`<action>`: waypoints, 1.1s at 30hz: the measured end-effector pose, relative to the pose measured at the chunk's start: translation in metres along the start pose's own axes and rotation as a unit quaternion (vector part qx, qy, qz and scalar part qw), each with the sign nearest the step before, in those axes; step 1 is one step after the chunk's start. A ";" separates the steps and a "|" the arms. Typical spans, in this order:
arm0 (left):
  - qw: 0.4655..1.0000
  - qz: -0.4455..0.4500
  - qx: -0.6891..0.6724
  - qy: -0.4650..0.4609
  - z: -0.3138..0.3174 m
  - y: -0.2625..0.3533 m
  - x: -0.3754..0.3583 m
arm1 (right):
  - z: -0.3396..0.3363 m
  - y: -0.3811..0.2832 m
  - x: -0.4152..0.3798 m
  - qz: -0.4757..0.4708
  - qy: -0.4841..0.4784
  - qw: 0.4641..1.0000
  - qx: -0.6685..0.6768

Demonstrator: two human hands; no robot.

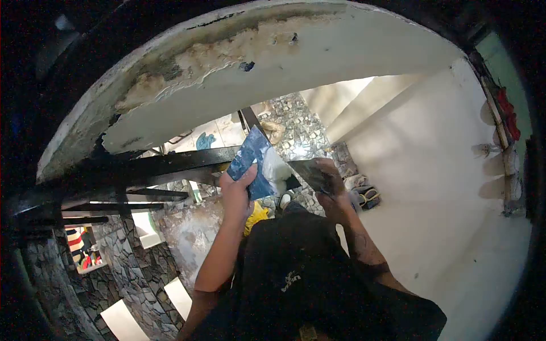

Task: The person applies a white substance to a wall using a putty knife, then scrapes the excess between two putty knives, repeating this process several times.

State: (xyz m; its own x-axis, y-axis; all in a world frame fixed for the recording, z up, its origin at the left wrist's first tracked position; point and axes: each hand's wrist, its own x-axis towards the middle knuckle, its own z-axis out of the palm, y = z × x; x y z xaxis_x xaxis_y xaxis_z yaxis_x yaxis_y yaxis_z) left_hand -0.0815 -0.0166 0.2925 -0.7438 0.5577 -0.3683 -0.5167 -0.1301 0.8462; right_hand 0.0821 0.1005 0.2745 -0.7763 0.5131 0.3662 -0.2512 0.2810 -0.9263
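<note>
My left hand (236, 192) grips a flat blue putty board (249, 162) smeared with white, its thumb lying on the face. A mound of white putty (275, 170) sits on the board's right part. In my right hand (334, 184) is a dark, flat-bladed putty knife (310, 172), its blade pointing left toward the putty. The blade's left corner comes close to the mound. Both tools are up in front of my dark shirt (307, 267), above the floor far below.
Ahead is a pale wall section (256, 85) with peeling, stained paint. A black beam (182, 162) runs in from the left. Below lie a stone-patterned floor (287, 116), a yellow bag-like item (257, 219), a blue cloth (205, 141) and a dark bag (367, 197). A white wall (432, 187) stands right.
</note>
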 end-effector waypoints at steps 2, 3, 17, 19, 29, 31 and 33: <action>0.999 0.001 -0.040 -0.026 0.000 -0.004 0.003 | 0.013 0.010 -0.001 -0.032 -0.008 0.999 -0.025; 0.998 0.000 -0.057 -0.042 0.002 -0.005 0.004 | 0.017 0.016 -0.003 -0.045 -0.028 0.998 -0.040; 0.968 0.132 0.200 0.070 0.015 -0.033 -0.004 | 0.023 -0.012 0.004 -0.001 -0.080 0.934 -0.348; 0.960 0.145 0.230 0.061 0.013 -0.039 -0.003 | 0.027 -0.005 -0.005 -0.003 -0.092 0.906 -0.412; 0.948 0.200 0.240 0.063 0.013 -0.037 0.005 | -0.017 -0.026 0.007 0.052 -0.057 0.955 -0.286; 0.945 0.198 0.258 0.035 0.017 -0.042 -0.005 | -0.004 -0.011 0.009 0.027 -0.079 0.955 -0.285; 0.939 0.203 0.275 0.020 0.018 -0.042 -0.005 | 0.014 -0.010 0.008 0.059 -0.097 0.947 -0.301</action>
State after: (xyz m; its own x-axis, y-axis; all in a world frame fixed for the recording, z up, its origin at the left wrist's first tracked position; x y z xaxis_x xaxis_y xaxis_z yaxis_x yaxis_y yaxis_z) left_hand -0.0481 0.0010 0.2656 -0.8534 0.5207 0.0224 0.1021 0.1249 0.9869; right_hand 0.0704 0.0904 0.2850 -0.8845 0.4276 0.1865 0.1735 0.6726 -0.7194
